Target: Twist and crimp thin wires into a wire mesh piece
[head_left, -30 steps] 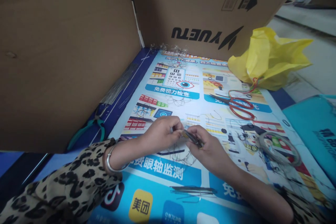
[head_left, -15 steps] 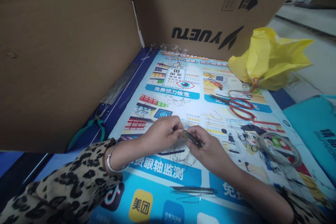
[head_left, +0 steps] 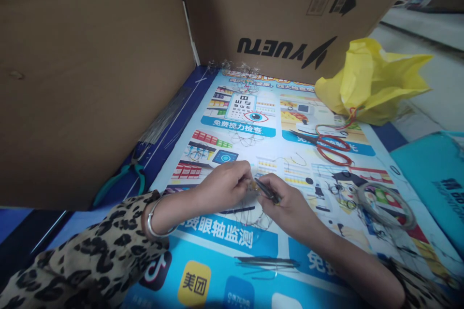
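Observation:
My left hand (head_left: 232, 181) is closed in a pinch on a piece of thin wire (head_left: 254, 185), mostly hidden by the fingertips. Facing it, my right hand (head_left: 281, 200) grips a small dark pointed tool (head_left: 267, 190), its tip turned toward the left fingertips; whether it is pliers or snips I cannot make out. Looped thin wires (head_left: 253, 217) show just below both hands; I cannot tell if they join the held piece. Closer to me, a bundle of short dark wires (head_left: 267, 262) lies on the printed poster (head_left: 224, 294).
Red-handled scissors (head_left: 333, 148) and a wire coil (head_left: 387, 205) lie to the right. Teal-handled pliers (head_left: 125, 178) and straight wires (head_left: 166, 116) lie left. Cardboard walls (head_left: 253, 5) stand left and behind. A yellow bag (head_left: 369, 79) and a teal pouch (head_left: 431, 169) are at right.
My left fingers have shifted slightly and curled, drawing a little away from the tool's tip. The right hand and tool stay almost in place.

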{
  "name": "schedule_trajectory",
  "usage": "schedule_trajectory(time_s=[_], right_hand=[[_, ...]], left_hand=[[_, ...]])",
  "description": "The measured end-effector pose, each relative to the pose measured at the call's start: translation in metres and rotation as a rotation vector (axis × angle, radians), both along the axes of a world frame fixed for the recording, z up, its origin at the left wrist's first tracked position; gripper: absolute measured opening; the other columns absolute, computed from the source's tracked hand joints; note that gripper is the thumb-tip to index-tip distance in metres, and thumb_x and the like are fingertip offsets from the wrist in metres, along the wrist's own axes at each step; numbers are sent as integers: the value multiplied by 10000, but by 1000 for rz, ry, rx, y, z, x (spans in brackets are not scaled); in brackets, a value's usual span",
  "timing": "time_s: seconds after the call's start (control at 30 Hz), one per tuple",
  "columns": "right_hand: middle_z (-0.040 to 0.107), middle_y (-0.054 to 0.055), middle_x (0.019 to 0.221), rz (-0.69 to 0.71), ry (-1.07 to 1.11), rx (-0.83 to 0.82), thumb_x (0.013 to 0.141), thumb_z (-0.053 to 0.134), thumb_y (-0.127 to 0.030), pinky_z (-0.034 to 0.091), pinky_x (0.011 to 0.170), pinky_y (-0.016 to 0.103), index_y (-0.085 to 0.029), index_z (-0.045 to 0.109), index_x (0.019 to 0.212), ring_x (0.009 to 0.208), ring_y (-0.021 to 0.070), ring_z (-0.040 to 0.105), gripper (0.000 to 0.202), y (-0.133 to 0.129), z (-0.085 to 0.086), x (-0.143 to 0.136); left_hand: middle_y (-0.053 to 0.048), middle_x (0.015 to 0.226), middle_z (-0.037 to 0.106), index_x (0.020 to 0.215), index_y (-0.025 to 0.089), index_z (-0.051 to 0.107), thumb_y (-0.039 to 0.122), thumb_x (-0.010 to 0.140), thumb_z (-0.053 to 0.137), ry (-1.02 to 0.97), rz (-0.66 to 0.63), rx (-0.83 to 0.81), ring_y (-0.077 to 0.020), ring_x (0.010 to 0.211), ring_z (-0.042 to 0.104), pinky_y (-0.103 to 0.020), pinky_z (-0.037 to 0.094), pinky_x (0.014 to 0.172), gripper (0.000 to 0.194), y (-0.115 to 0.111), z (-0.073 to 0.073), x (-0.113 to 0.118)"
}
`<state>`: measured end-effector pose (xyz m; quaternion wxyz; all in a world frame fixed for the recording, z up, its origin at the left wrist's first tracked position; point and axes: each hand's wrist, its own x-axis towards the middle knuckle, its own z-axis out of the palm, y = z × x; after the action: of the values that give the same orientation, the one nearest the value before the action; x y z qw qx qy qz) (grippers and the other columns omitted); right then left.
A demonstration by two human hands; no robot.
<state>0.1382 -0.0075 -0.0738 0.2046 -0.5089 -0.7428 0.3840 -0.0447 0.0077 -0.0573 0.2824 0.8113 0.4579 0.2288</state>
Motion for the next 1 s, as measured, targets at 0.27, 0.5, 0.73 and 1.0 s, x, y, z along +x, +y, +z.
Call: schedule_trajectory(time_s=[0.27, 0.5, 0.73, 1.0], right_hand=[[522, -44, 691, 50, -18, 20, 697, 426, -150, 350, 587, 227, -223, 498, 802, 658, 127, 496, 146, 3, 2, -2], [560, -40, 741, 73, 9, 30, 691, 422, -119, 355, 617, 227, -223, 522, 839, 708, 130, 521, 207, 3, 2, -2], [502, -55, 663, 50, -22, -3, 694, 432, -140, 332, 571, 223, -217, 486, 755, 641, 117, 479, 113, 4, 3, -3], [561, -37, 713, 84, 3, 30, 709, 436, -152, 351, 597, 231, -212, 543, 830, 669, 126, 509, 172, 4, 1, -2]], left_hand=[[-10, 709, 552, 737, 162, 491, 112, 731, 406, 44, -13, 0, -132, 655, 498, -238, 363, 572, 99, -1, -1, 2], [-24, 746, 570, 746, 161, 498, 113, 721, 406, 43, -20, -9, -140, 693, 511, -252, 380, 610, 107, 0, -1, 2], [-30, 726, 562, 748, 159, 497, 119, 729, 403, 83, -39, 1, -146, 676, 506, -259, 370, 592, 103, -1, 0, 3], [-38, 760, 579, 775, 156, 504, 120, 746, 415, 106, -96, -14, -161, 722, 536, -271, 390, 627, 100, 0, -3, 3]])
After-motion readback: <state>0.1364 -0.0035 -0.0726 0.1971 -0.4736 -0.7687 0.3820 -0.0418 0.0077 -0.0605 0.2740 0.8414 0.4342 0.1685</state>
